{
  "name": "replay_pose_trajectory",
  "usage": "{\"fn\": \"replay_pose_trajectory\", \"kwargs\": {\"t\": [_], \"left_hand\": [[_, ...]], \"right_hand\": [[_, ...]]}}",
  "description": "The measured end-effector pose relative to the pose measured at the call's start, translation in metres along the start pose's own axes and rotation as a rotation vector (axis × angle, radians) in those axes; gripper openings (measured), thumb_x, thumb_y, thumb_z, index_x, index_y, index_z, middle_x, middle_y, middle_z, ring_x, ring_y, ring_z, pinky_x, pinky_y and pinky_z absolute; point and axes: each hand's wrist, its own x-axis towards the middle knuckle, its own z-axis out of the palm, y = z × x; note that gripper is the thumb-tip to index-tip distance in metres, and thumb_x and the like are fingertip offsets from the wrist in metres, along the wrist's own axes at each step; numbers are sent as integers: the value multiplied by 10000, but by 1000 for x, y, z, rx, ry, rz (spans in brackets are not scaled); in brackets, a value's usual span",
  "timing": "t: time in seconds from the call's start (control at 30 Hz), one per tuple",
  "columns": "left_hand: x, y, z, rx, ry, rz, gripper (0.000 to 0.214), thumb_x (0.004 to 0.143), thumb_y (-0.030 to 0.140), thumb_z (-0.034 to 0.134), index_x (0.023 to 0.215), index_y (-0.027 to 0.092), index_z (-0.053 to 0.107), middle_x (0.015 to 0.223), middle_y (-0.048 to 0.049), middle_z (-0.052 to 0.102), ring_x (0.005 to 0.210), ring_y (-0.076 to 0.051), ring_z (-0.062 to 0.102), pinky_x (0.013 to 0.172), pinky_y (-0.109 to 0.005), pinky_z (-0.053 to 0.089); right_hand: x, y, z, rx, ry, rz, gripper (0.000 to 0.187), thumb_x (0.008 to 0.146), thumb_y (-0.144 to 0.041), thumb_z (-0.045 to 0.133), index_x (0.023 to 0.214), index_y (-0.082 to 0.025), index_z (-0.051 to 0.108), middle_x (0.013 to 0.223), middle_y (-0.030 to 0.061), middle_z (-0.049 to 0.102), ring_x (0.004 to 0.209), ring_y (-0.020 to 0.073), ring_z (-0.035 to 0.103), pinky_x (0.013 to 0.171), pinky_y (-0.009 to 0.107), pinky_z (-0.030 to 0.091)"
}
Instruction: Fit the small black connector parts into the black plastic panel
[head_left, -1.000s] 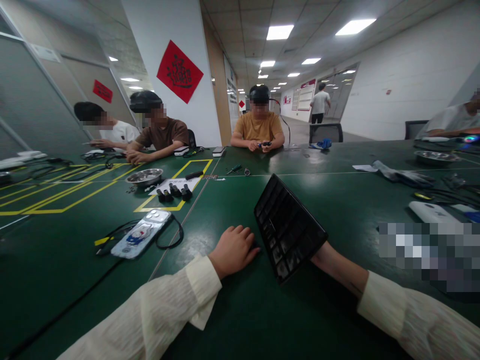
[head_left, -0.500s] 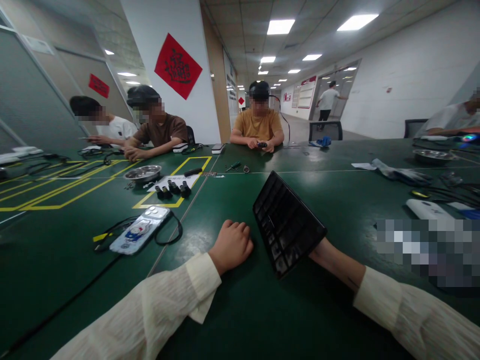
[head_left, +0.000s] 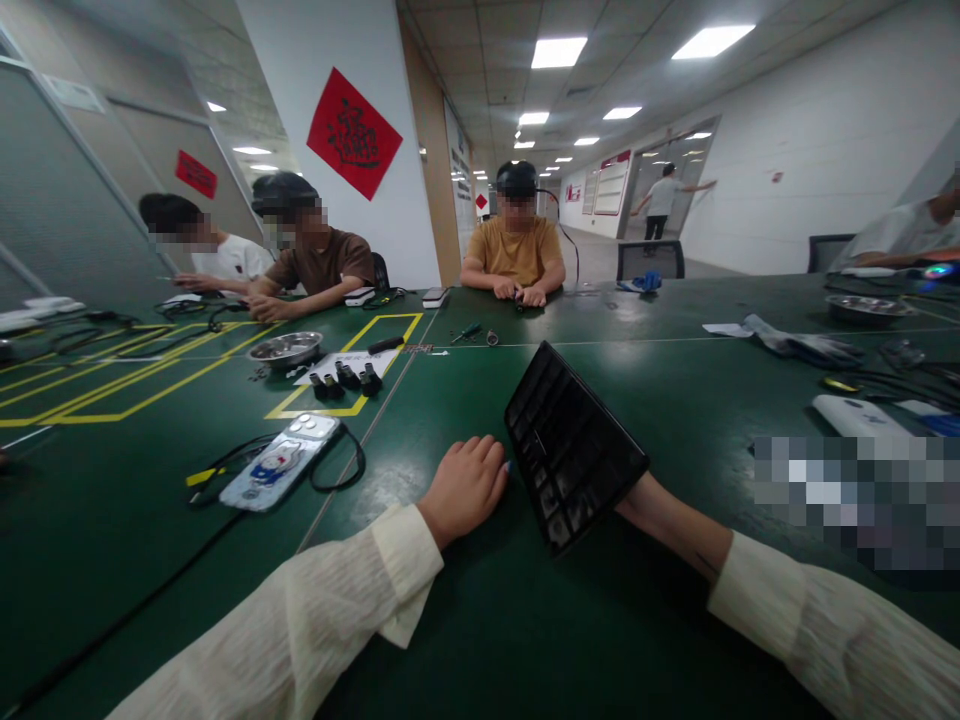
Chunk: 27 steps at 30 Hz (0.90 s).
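A black compartment tray [head_left: 570, 445] stands tilted up on edge on the green table [head_left: 480, 620], its grid facing me. My right hand is hidden behind it; only the wrist [head_left: 667, 520] shows, running under the tray's right corner and holding it up. My left hand [head_left: 465, 488] lies palm down on the table just left of the tray. Its fingers are loosely bent and close together, with the tips at the tray's lower left edge. Nothing shows inside that hand.
A phone in a patterned case [head_left: 281, 463] with a black cable lies at left. Farther back are a metal bowl [head_left: 286, 349], small black parts [head_left: 346, 379] and yellow floor-tape lines. Several people sit around the table. White devices and cables [head_left: 855, 415] lie at right.
My left hand drew back slightly, then reached forward again to the tray's edge. The tray stays tilted in about the same place.
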Motion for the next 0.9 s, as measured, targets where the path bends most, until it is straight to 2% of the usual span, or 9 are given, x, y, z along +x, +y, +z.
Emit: {"fn": "replay_pose_trajectory", "kwargs": {"t": [0.13, 0.27, 0.37, 0.53, 0.73, 0.9], "left_hand": [[0, -1, 1, -33, 22, -4, 233, 886, 254, 258, 836, 161, 466, 814, -56, 493, 746, -189, 468, 696, -351, 366], [0, -7, 13, -246, 56, -103, 249, 898, 227, 189, 860, 160, 425, 830, -51, 475, 743, -165, 466, 688, -318, 395], [2, -13, 22, -377, 80, -160, 213, 898, 240, 211, 847, 169, 404, 832, -42, 460, 734, -150, 464, 691, -303, 413], [4, -17, 23, -482, 49, -89, 193, 899, 288, 291, 859, 169, 438, 853, -34, 480, 754, -137, 479, 697, -278, 424], [5, -14, 10, -280, 7, -3, 340, 918, 299, 242, 737, 160, 495, 729, -28, 504, 707, -150, 461, 697, -296, 394], [5, -8, 8, -202, 91, -33, 347, 915, 235, 197, 698, 155, 456, 689, -34, 485, 683, -157, 431, 704, -315, 377]], "right_hand": [[-3, -1, 3, -15, -10, -22, 136, 726, -295, 557, 780, -231, 664, 790, 18, 687, 750, 201, 607, 695, 326, 464], [-3, 2, 1, -18, -8, -35, 151, 719, -335, 561, 763, -235, 665, 753, 18, 682, 783, 215, 604, 717, 337, 457], [-1, 4, -1, -9, 19, -33, 169, 720, -350, 554, 795, -244, 662, 757, 14, 679, 805, 217, 603, 748, 351, 453], [0, 5, -1, 3, 33, -14, 163, 728, -333, 542, 807, -247, 656, 759, 12, 678, 795, 212, 606, 733, 353, 459], [-4, 4, 1, -12, 24, -16, 142, 722, -330, 552, 790, -252, 650, 749, 5, 677, 786, 204, 607, 729, 344, 460], [-5, 2, 3, -11, 31, -16, 149, 729, -324, 542, 802, -248, 647, 772, 10, 678, 804, 210, 602, 710, 341, 463]]}}
